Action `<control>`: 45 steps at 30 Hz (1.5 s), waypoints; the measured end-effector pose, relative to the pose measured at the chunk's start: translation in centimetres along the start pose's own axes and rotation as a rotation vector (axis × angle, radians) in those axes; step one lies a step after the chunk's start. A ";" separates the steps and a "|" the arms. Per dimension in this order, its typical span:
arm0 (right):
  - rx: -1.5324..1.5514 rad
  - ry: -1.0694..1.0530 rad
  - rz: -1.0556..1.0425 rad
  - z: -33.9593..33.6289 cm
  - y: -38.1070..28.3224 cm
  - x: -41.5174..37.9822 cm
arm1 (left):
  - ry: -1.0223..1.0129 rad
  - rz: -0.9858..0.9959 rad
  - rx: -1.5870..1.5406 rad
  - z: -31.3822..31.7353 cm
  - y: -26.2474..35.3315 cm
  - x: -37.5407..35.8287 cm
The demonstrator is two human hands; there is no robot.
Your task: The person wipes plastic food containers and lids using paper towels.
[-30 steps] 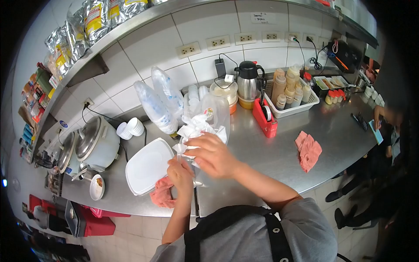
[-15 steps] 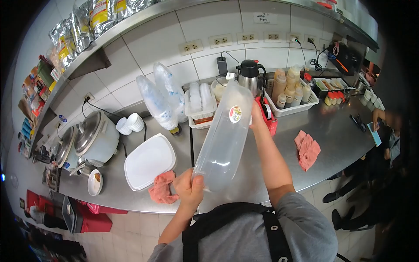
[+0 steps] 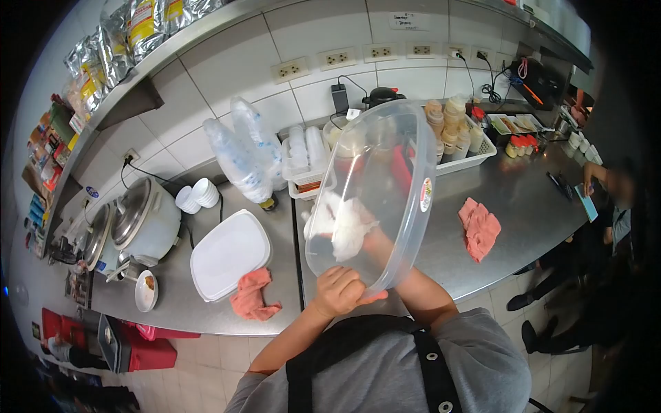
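A large clear plastic container (image 3: 411, 227) is held up and tilted in front of my body. My left hand (image 3: 339, 292) grips its lower rim with fingers wrapped round. A white cloth or tissue (image 3: 352, 227) shows through the clear plastic, at the end of my right arm. My right hand (image 3: 375, 242) is seen through the container, pressed to that cloth, with the fingers mostly covered by it. To the left, a white lid (image 3: 231, 255) lies on the steel counter, with a pink cloth (image 3: 255, 294) at its corner.
Steel counter (image 3: 441, 241) with another pink cloth (image 3: 480, 229). Behind stand a basket of sauce bottles (image 3: 454, 131), bagged cups (image 3: 241, 155) and a thermos (image 3: 384, 96). Rice cookers (image 3: 146, 217) and a small bowl (image 3: 147, 291) are at left. A person (image 3: 609, 189) is at right.
The container has turned so its open side and rim show, and it covers more of the thermos and red item. My left hand has moved right; the white cloth now shows.
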State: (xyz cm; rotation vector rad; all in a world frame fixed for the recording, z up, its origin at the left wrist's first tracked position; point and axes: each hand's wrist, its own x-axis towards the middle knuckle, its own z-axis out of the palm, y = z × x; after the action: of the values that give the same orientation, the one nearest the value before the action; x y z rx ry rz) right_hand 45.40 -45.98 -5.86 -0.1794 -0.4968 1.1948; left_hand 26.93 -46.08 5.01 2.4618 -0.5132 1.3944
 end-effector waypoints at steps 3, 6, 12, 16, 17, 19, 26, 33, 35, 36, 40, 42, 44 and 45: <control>-0.911 -0.041 0.004 1.9 1.1 -2.6 | 0.024 0.065 0.082 0.6 -1.1 -0.5; -0.822 0.028 0.011 -2.1 5.4 -5.3 | -0.108 0.177 0.167 0.6 -2.6 -1.4; 0.513 -0.036 0.371 -0.9 5.6 -7.7 | -0.214 0.185 0.158 -0.2 -5.2 -3.8; -0.106 0.235 0.438 -2.9 3.8 -10.7 | -0.260 0.204 0.098 0.0 -4.8 -5.8; -0.372 0.196 0.468 -4.6 3.3 -11.2 | -0.291 0.221 0.101 0.0 -4.6 -6.4; -0.777 0.199 0.419 -3.5 0.7 -13.3 | -0.351 0.258 0.114 -0.3 -4.8 -7.8; -2.049 0.857 -0.020 -7.8 -10.5 -18.0 | -0.776 0.082 -0.047 0.1 -6.1 -14.2; -1.198 0.551 -0.364 6.1 -8.1 -8.7 | -0.260 -1.196 -1.125 2.2 -4.2 -8.3; -1.347 0.447 -0.342 9.2 -3.5 -6.5 | 0.006 -1.495 -1.549 2.6 -4.7 -6.3; -1.589 0.297 -0.400 9.5 -1.7 -5.7 | 0.110 -1.527 -1.696 2.6 -5.0 -5.9; -2.095 0.004 -0.418 9.6 2.4 -5.6 | 0.490 -1.510 -1.832 4.2 -7.3 -7.5; -1.991 0.018 -0.456 10.1 2.4 -5.6 | 0.552 -1.501 -1.815 4.0 -8.2 -8.6; -1.814 0.104 -0.478 10.0 2.3 -5.7 | 0.611 -1.493 -1.851 3.7 -8.9 -9.3; -1.689 0.179 -0.486 9.4 2.3 -5.7 | 0.669 -1.521 -1.683 3.5 -8.8 -8.8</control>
State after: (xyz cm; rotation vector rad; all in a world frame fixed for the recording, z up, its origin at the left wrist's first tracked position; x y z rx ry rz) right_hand 37.61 -51.53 -0.06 -1.4831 -1.2000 0.0159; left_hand 29.25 -37.99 -4.85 0.4353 0.3185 0.4255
